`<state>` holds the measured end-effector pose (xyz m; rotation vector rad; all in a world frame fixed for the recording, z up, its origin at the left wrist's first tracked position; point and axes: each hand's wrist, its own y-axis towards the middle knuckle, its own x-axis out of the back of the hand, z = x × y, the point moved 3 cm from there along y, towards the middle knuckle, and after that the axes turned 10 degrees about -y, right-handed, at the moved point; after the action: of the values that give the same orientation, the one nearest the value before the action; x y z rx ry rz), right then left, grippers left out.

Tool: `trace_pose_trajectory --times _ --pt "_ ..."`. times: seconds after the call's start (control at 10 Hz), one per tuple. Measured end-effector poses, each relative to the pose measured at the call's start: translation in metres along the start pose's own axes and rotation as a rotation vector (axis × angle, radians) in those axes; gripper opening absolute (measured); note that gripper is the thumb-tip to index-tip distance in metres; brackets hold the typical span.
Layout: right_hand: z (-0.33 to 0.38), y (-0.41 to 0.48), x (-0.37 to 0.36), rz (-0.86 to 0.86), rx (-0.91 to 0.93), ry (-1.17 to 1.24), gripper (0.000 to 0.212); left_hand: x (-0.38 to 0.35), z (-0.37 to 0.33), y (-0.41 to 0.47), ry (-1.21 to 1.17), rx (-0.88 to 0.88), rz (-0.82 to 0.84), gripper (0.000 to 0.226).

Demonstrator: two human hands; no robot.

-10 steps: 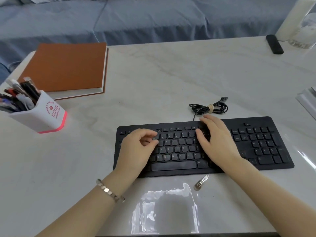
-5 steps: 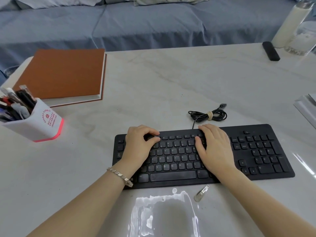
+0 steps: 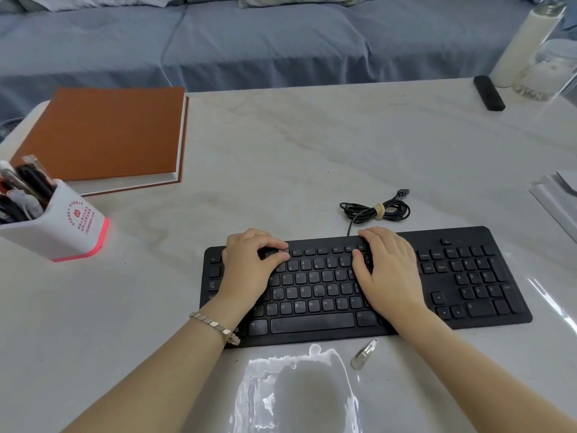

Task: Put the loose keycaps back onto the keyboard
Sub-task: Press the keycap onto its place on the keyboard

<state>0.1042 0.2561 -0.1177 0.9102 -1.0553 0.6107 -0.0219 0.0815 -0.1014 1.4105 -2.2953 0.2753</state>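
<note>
Both hands on keyboard [image 3: 468,276], keycap at the function row.
Left hand [image 3: 246,270]: index and thumb curled, narrow pinch on a dark keycap [image 3: 269,253] held against the row's left part. Right hand [image 3: 390,276]: fingers relaxed, flat on the keys near the row's right end.

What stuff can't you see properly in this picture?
All in the head view:
1. Whether the left hand holds a keycap: its curled fingers hide that spot on the keyboard.
2. The keys under the right hand: the hand covers them.
3. The pen holder: cut off by the left edge.
4. The number pad markings: too blurred to read.
</note>
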Motion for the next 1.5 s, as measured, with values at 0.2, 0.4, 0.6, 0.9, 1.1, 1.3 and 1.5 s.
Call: trace_pose_trajectory --times 0.2,0.4,0.6,0.9,1.1,1.3,1.5 --pt "0.001 0.000 0.001 -0.015 0.002 0.002 0.044 0.000 -0.001 -0.001 0.022 0.004 0.006 0.025" --pt "0.001 0.001 0.001 -0.016 0.001 -0.007 0.043 0.002 -0.002 0.006 0.015 0.048 0.031 0.035" --pt "0.001 0.000 0.001 -0.009 -0.005 -0.003 0.044 0.001 -0.002 -0.003 0.058 -0.027 0.001 0.008" --pt "0.000 0.000 0.001 -0.017 -0.003 0.003 0.044 -0.003 0.006 -0.016 0.095 -0.237 -0.114 0.016" --pt "0.001 0.000 0.001 -0.005 -0.006 0.004 0.045 0.002 0.000 -0.010 0.061 -0.053 -0.053 0.011" --pt "0.000 0.002 0.001 0.006 -0.008 0.002 0.046 0.005 -0.007 0.000 0.016 0.064 0.032 0.025" --pt "0.001 0.001 0.001 -0.003 0.001 0.006 0.044 0.004 -0.005 -0.008 0.064 -0.017 0.030 0.010"
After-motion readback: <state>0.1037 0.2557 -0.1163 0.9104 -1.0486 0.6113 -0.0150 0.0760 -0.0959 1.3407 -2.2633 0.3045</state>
